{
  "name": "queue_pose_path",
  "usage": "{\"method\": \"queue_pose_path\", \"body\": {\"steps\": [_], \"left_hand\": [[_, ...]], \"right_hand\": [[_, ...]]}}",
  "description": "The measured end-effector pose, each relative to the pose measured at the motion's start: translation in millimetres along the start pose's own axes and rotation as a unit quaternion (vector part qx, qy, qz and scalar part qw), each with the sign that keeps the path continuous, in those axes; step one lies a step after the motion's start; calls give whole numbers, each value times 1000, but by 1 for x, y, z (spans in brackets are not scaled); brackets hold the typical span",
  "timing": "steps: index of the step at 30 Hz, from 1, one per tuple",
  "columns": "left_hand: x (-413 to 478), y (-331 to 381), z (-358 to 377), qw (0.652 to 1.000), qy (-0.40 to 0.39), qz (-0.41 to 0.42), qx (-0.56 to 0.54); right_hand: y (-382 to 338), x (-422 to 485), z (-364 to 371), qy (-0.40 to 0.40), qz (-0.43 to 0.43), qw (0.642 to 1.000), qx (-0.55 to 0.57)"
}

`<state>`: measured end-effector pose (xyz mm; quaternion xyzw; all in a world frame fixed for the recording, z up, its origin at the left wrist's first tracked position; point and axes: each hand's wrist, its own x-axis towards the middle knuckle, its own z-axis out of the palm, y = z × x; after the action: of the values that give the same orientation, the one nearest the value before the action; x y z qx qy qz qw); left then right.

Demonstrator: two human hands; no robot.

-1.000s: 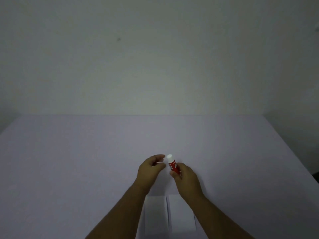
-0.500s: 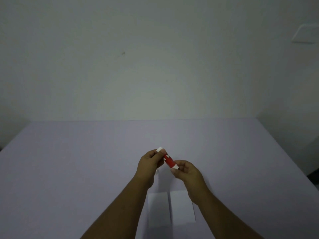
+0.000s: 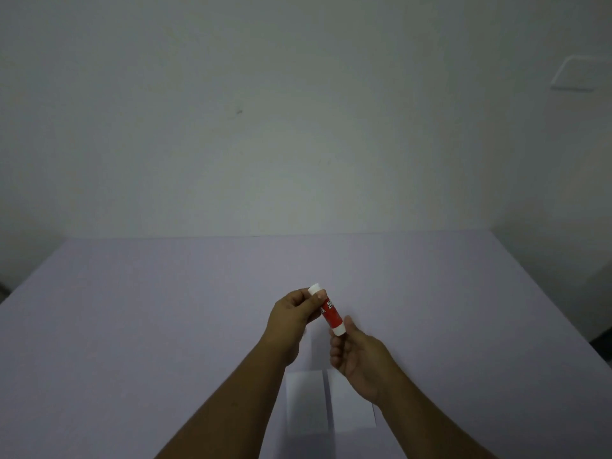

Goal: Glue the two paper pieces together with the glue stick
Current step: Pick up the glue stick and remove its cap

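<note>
Here, above a pale lilac table (image 3: 165, 326), we hold the glue stick (image 3: 330, 313) between both hands, tilted, white cap end up and to the left. Our left hand (image 3: 291, 316) has thumb and fingers pinched around that upper end; our right hand (image 3: 359, 357) curls its fingers loosely at the white base, thumb alongside — whether it truly grips or only steadies the stick, we cannot tell. Below the wrists the two paper pieces (image 3: 306, 405) lie flat and side by side, edges nearly meeting, the right one partly covered by our right forearm.

The risks, as we judge them: the cap may come free with a jerk and the stick slip out of the light right-hand hold, dropping onto the sheets and knocking them out of line — or smearing glue where none is wanted.

The light is dim. The label's lettering is too small to read, and the left thumb hides the seam where the cap meets the tube.
</note>
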<state>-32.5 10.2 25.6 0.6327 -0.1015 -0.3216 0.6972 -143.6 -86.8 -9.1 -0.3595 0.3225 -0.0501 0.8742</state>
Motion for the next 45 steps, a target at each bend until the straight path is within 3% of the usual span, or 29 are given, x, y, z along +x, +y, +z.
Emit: {"method": "queue_pose_path", "body": {"steps": [2, 6, 12, 17, 23, 28, 34, 39, 45], "left_hand": [[-1, -2, -2, 1000, 2, 2, 4], [-2, -6, -6, 1000, 11, -7, -10], [-1, -6, -5, 999, -1, -19, -26], [2, -8, -6, 999, 7, -25, -19], [4, -8, -3, 999, -14, -28, -23], [5, -10, -4, 999, -7, -26, -18], [5, -13, -3, 999, -23, -30, -26], [7, -14, -6, 999, -9, -35, -30], [7, -13, -6, 999, -26, -33, -26]], "right_hand": [[2, -1, 1, -4, 10, 999, -44], [3, -3, 3, 4, -64, 995, -79], [2, -7, 7, -3, 31, 996, -83], [3, -6, 2, 13, -61, 992, -107], [4, -4, 1, 11, 43, 998, -52], [4, -1, -1, 15, -33, 997, -73], [4, -4, 2, 18, 45, 997, -59], [4, -2, -1, 15, -36, 997, -73], [3, -5, 3, 5, 45, 997, -66]]}}
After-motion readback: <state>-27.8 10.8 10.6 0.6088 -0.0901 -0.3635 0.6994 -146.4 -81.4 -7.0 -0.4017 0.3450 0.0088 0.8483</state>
